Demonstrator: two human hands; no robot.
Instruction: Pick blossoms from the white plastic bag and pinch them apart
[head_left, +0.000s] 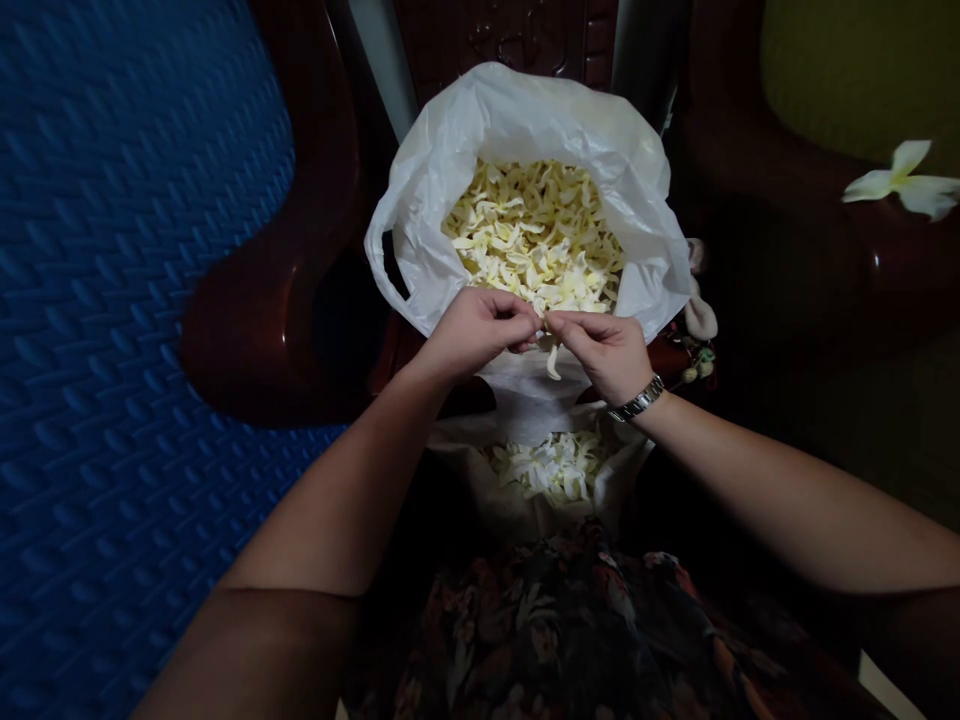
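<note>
Pinching one flower (553, 358) between left hand (480, 330) and right hand (604, 352), fingertips meeting, forearms converging, above open plastic bag (450, 150) rim.

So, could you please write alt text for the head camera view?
Two bare hands, left hand and right hand, pinch a pale flower together over a white plastic bag full of cream blossoms; a smaller petal pile lies below.
</note>
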